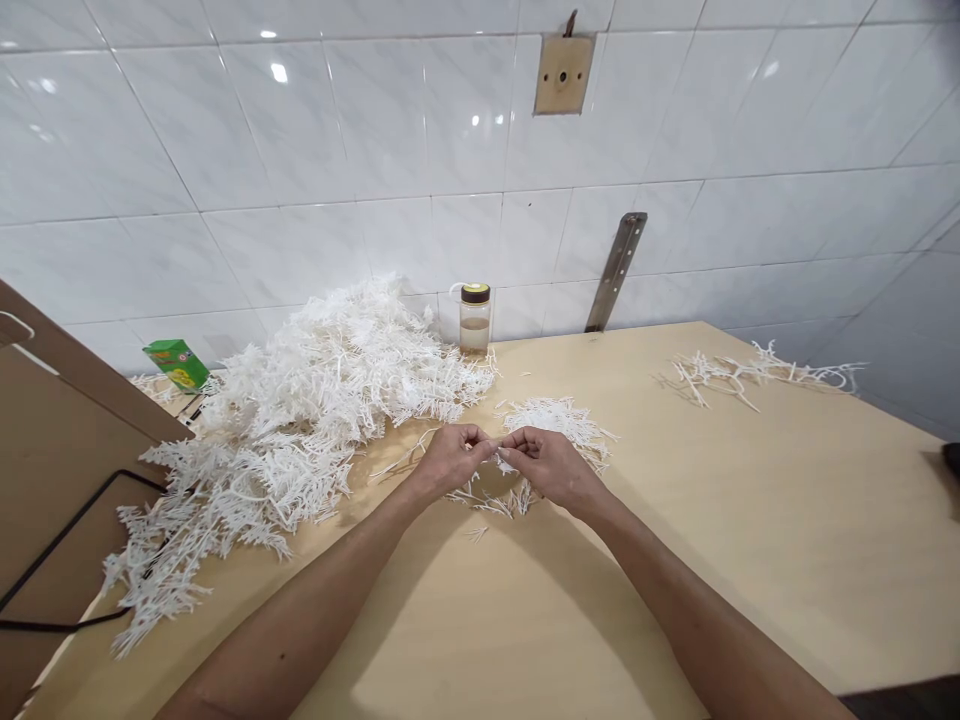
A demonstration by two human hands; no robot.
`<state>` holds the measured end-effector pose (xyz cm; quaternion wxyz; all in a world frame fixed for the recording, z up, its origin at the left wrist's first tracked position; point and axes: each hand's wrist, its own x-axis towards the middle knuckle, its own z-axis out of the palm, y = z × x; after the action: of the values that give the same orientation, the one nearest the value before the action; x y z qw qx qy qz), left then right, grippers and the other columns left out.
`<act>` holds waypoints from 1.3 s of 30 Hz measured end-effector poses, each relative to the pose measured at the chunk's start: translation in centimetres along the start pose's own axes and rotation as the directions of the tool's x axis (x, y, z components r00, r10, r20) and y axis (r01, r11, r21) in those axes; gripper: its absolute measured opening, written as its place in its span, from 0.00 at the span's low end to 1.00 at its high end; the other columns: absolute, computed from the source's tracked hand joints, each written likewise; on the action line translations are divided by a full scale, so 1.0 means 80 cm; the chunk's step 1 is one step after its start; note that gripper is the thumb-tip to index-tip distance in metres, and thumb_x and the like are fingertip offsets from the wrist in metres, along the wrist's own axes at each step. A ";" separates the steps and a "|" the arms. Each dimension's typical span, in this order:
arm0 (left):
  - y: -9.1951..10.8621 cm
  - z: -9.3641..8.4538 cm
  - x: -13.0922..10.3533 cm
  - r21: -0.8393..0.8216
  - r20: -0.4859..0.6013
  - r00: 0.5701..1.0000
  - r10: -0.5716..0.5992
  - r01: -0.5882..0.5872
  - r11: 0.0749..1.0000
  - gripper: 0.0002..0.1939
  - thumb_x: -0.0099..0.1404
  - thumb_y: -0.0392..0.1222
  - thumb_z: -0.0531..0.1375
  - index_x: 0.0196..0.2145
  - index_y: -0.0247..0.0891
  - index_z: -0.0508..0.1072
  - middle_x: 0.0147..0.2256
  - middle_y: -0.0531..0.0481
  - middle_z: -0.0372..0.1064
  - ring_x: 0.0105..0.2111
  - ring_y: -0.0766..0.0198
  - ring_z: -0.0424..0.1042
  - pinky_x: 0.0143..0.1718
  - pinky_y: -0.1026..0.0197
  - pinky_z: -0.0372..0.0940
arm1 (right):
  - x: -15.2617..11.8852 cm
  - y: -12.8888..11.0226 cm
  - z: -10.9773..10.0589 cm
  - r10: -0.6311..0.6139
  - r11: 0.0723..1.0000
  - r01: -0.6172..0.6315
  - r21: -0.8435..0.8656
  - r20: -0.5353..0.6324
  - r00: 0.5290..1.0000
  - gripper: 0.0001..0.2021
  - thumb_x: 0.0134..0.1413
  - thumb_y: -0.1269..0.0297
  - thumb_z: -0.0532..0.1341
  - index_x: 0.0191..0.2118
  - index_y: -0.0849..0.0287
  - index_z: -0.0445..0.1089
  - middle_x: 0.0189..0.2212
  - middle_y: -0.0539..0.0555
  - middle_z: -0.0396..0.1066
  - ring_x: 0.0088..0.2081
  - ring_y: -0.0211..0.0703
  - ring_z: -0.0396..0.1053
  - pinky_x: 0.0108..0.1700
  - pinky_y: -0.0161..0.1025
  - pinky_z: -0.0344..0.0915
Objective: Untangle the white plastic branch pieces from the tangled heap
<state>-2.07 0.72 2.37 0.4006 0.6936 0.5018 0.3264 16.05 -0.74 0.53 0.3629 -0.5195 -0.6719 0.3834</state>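
My left hand and my right hand meet at the fingertips above the table, both closed in a pinch. Between them is a small white branched sprig, mostly covered by the fingers. Thin white stems lie just left of my left hand. Right behind my right hand is a small heap of short white pieces. Loose white bits are scattered on the table below the hands. A large pile of white branched sprigs spreads out to the left.
Against the tiled wall stands a bottle part full of liquid, near a leaning metal strip. Bare white stems lie at the right back of the table. A green box and a brown board are at left.
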 end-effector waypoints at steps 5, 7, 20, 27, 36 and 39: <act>-0.002 0.005 -0.003 0.163 -0.042 0.998 0.040 -0.032 0.986 0.12 0.59 0.47 0.57 0.25 0.36 0.73 0.24 0.52 0.69 0.25 0.65 0.64 0.27 0.63 0.55 | -0.001 0.000 0.001 0.002 0.998 -0.001 -0.064 0.017 1.000 0.11 0.53 0.57 0.60 0.32 0.58 0.74 0.27 0.50 0.73 0.25 0.37 0.66 0.25 0.34 0.60; -0.002 0.006 -0.004 0.227 -0.040 0.997 0.068 -0.057 0.972 0.12 0.60 0.46 0.56 0.26 0.37 0.73 0.24 0.52 0.70 0.25 0.65 0.64 0.27 0.62 0.55 | -0.001 0.000 0.001 -0.024 0.995 0.024 -0.100 0.005 1.000 0.10 0.53 0.57 0.60 0.31 0.58 0.73 0.26 0.50 0.73 0.27 0.38 0.67 0.27 0.34 0.60; 0.004 -0.023 -0.002 0.023 0.218 0.975 0.052 -0.058 0.998 0.14 0.59 0.48 0.59 0.34 0.34 0.76 0.31 0.50 0.71 0.28 0.66 0.64 0.29 0.64 0.57 | -0.002 -0.003 -0.002 -0.024 1.000 0.024 -0.005 0.004 1.000 0.12 0.55 0.54 0.60 0.32 0.57 0.71 0.28 0.51 0.71 0.25 0.37 0.66 0.25 0.34 0.64; 0.006 -0.019 -0.005 0.152 0.204 0.974 0.100 -0.133 0.979 0.12 0.56 0.45 0.60 0.33 0.36 0.78 0.31 0.50 0.73 0.30 0.63 0.68 0.31 0.64 0.60 | -0.001 -0.006 -0.001 -0.138 0.964 0.129 -0.233 -0.023 0.990 0.10 0.59 0.59 0.57 0.30 0.57 0.69 0.28 0.51 0.72 0.30 0.41 0.67 0.32 0.37 0.61; 0.007 -0.017 -0.005 0.024 0.154 0.982 0.109 -0.114 0.993 0.11 0.57 0.47 0.62 0.27 0.35 0.75 0.27 0.53 0.68 0.27 0.67 0.65 0.31 0.65 0.59 | 0.000 -0.002 -0.002 -0.208 0.962 0.200 -0.187 -0.028 0.978 0.09 0.62 0.60 0.55 0.33 0.57 0.68 0.28 0.50 0.70 0.30 0.40 0.66 0.33 0.37 0.60; 0.007 -0.018 -0.007 -0.006 0.191 0.977 0.092 -0.093 0.996 0.11 0.57 0.47 0.61 0.27 0.35 0.74 0.25 0.55 0.67 0.25 0.69 0.62 0.29 0.65 0.57 | -0.001 -0.003 -0.001 -0.236 0.951 0.223 -0.213 -0.036 0.971 0.09 0.62 0.62 0.55 0.32 0.57 0.67 0.28 0.50 0.70 0.30 0.40 0.65 0.32 0.37 0.60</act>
<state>-3.20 0.41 3.54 0.4304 0.7449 0.4287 0.2759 16.05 -0.84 0.77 0.3690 -0.4843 -0.7527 0.2504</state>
